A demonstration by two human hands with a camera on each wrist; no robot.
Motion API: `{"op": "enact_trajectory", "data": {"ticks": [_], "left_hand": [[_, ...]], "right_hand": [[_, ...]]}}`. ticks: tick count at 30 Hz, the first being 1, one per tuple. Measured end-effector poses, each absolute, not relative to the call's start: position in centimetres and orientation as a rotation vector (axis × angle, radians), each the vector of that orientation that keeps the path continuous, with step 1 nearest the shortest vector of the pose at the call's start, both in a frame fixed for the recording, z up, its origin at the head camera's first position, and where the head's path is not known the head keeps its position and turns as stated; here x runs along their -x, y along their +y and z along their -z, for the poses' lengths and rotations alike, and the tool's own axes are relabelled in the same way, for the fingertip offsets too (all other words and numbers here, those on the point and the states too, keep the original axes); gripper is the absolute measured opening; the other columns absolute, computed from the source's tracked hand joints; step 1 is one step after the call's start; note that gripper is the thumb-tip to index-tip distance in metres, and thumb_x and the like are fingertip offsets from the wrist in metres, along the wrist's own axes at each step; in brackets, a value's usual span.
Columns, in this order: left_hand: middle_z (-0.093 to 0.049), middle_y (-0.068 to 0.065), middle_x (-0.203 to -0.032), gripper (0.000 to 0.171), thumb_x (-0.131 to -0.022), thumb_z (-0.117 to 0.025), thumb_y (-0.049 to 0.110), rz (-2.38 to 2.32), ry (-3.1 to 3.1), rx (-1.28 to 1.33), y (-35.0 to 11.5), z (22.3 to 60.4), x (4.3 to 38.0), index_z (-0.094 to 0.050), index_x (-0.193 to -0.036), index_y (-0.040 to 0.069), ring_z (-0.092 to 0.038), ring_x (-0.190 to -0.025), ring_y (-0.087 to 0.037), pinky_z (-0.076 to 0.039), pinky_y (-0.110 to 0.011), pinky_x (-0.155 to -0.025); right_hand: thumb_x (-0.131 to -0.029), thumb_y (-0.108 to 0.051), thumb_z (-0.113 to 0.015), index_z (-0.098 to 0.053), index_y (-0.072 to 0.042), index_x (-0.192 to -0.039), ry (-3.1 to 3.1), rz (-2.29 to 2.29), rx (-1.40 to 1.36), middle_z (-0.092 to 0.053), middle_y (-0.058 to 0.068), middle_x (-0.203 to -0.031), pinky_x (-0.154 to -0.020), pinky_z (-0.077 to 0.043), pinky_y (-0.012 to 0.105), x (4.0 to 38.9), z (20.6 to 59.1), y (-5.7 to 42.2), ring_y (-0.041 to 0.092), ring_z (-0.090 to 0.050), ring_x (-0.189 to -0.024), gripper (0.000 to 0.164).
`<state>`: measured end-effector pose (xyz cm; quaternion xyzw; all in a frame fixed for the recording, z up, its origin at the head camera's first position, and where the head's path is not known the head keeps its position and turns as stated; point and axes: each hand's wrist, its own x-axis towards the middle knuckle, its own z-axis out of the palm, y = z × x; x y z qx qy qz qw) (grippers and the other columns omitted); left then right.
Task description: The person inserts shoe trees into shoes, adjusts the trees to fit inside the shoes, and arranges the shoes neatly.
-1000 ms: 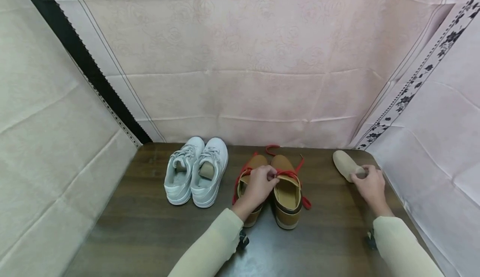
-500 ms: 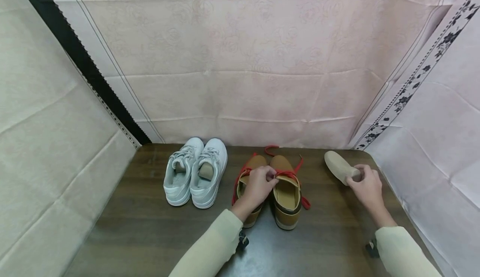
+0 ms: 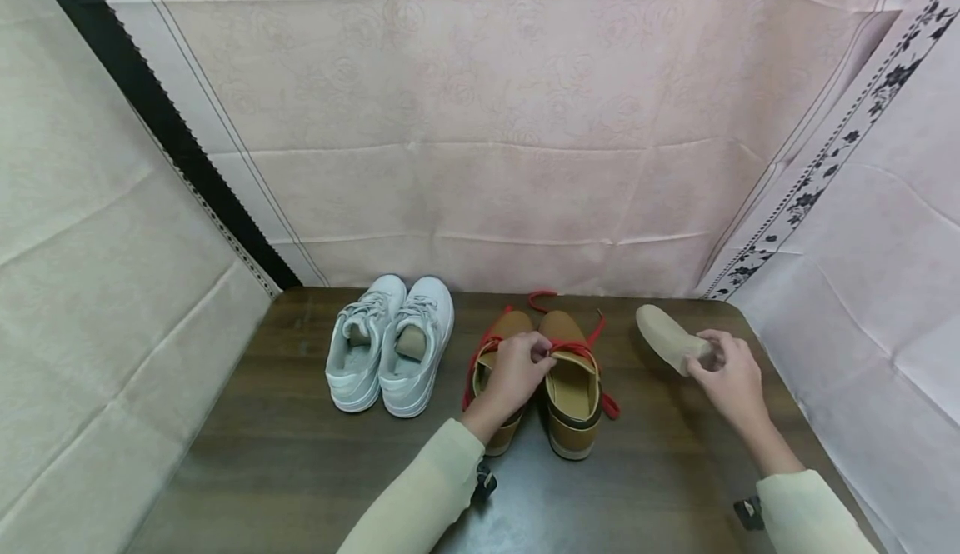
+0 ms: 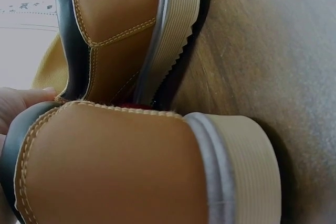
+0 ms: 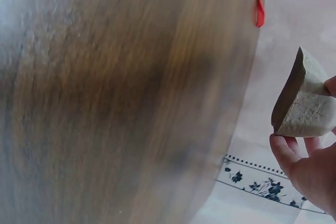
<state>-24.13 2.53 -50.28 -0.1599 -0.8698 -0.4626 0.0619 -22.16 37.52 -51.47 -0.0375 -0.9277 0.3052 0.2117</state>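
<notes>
A pair of brown leather shoes with red laces stands mid-table, toes toward the back wall. My left hand (image 3: pixel 517 371) reaches over the left brown shoe (image 3: pixel 516 321) and pinches the right brown shoe (image 3: pixel 573 433) at its opening, near the knotted red laces (image 3: pixel 572 346). In the left wrist view my fingertip touches the collar beside the yellow tongue (image 4: pixel 52 69). To the right, my right hand (image 3: pixel 733 379) holds a beige molded shoe insert (image 3: pixel 666 336) by its heel end, rounded toe pointing up and left. Its folded, hollow end (image 5: pixel 307 111) shows in the right wrist view.
White sneakers (image 3: pixel 408 400) stand left of the brown shoes, each with a beige insert (image 3: pixel 412 342) inside. Loose red lace ends (image 3: pixel 611 406) lie on the dark wooden table (image 3: pixel 300 454). Cloth-covered walls (image 3: pixel 525 162) rise behind and at both sides.
My right hand has moved the shoe insert leftward, toward the brown shoes. My left hand stays in place on the right brown shoe.
</notes>
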Motion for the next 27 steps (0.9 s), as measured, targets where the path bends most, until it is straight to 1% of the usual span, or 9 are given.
{"op": "enact_trajectory", "data": {"ticks": [5, 7, 10, 13, 16, 19, 20, 25, 27], "left_hand": [[-0.074, -0.002, -0.095, 0.01, -0.09, -0.08, 0.01, 1.386, -2.621, 0.492, 2.6, 50.4, 24.2, -0.076, -0.099, 0.009, -0.068, -0.08, -0.006, -0.055, -0.017, -0.069], [-0.074, -0.002, -0.096, 0.01, -0.09, -0.08, 0.01, 1.388, -2.617, 0.494, 2.6, 50.4, 24.2, -0.076, -0.099, 0.009, -0.069, -0.08, -0.007, -0.055, -0.017, -0.069], [-0.074, -0.002, -0.096, 0.01, -0.09, -0.08, 0.01, 1.403, -2.614, 0.494, 2.6, 50.4, 24.2, -0.076, -0.099, 0.009, -0.069, -0.08, -0.007, -0.055, -0.017, -0.069], [-0.075, -0.002, -0.095, 0.01, -0.09, -0.08, 0.01, 1.415, -2.612, 0.493, 2.5, 50.4, 24.2, -0.076, -0.099, 0.009, -0.07, -0.079, -0.007, -0.056, -0.018, -0.069], [-0.075, -0.002, -0.094, 0.01, -0.09, -0.081, 0.01, 1.419, -2.614, 0.49, 2.4, 50.4, 24.2, -0.076, -0.099, 0.009, -0.07, -0.079, -0.007, -0.056, -0.018, -0.069], [-0.075, -0.002, -0.094, 0.009, -0.09, -0.081, 0.01, 1.426, -2.621, 0.481, 2.5, 50.3, 24.2, -0.076, -0.098, 0.009, -0.07, -0.079, -0.006, -0.056, -0.017, -0.069], [-0.075, -0.002, -0.094, 0.009, -0.09, -0.081, 0.01, 1.429, -2.623, 0.477, 2.5, 50.2, 24.2, -0.076, -0.098, 0.009, -0.069, -0.079, -0.006, -0.056, -0.017, -0.069], [-0.075, -0.001, -0.093, 0.009, -0.089, -0.081, 0.009, 1.45, -2.63, 0.459, 2.5, 50.0, 24.2, -0.076, -0.097, 0.009, -0.068, -0.078, -0.006, -0.055, -0.018, -0.068], [-0.075, -0.001, -0.093, 0.009, -0.089, -0.081, 0.009, 1.459, -2.631, 0.453, 2.5, 49.9, 24.2, -0.076, -0.097, 0.009, -0.068, -0.078, -0.005, -0.055, -0.018, -0.068]], "right_hand": [[-0.09, -0.018, -0.078, -0.063, -0.003, -0.127, -2.611, -0.889, 0.033, -0.053, 0.025, -0.119, -0.077, -0.039, 0.002, 21.3, 50.8, 36.9, 0.045, -0.065, -0.106, 0.043], [-0.091, -0.018, -0.079, -0.063, -0.003, -0.127, -2.62, -0.902, 0.005, -0.053, 0.025, -0.119, -0.077, -0.034, -0.003, 21.0, 50.6, 36.7, 0.047, -0.066, -0.107, 0.042], [-0.091, -0.019, -0.08, -0.064, -0.004, -0.128, -2.634, -0.899, -0.029, -0.054, 0.023, -0.117, -0.077, -0.035, -0.004, 20.7, 50.3, 36.5, 0.046, -0.066, -0.106, 0.043], [-0.091, -0.02, -0.08, -0.064, -0.006, -0.129, -2.647, -0.885, -0.06, -0.055, 0.021, -0.115, -0.079, -0.045, 0.002, 20.4, 49.9, 36.1, 0.045, -0.067, -0.105, 0.043], [-0.091, -0.019, -0.08, -0.064, -0.005, -0.129, -2.655, -0.878, -0.098, -0.056, 0.021, -0.113, -0.084, -0.059, 0.024, 20.1, 49.4, 35.7, 0.044, -0.067, -0.104, 0.043], [-0.092, -0.018, -0.08, -0.064, -0.005, -0.13, -2.658, -0.881, -0.148, -0.057, 0.021, -0.113, -0.086, -0.059, 0.046, 19.7, 48.7, 35.1, 0.045, -0.067, -0.104, 0.043], [-0.092, -0.018, -0.08, -0.064, -0.005, -0.13, -2.658, -0.886, -0.161, -0.057, 0.021, -0.113, -0.086, -0.06, 0.041, 19.5, 48.5, 34.9, 0.044, -0.067, -0.104, 0.043], [-0.09, -0.018, -0.082, -0.065, -0.006, -0.13, -2.658, -0.901, -0.224, -0.058, 0.019, -0.111, -0.084, -0.061, 0.039, 18.8, 47.2, 33.9, 0.043, -0.068, -0.103, 0.045], [-0.09, -0.017, -0.082, -0.065, -0.005, -0.13, -2.657, -0.909, -0.246, -0.058, 0.019, -0.111, -0.083, -0.059, 0.047, 18.5, 46.7, 33.5, 0.042, -0.068, -0.103, 0.045]]}}
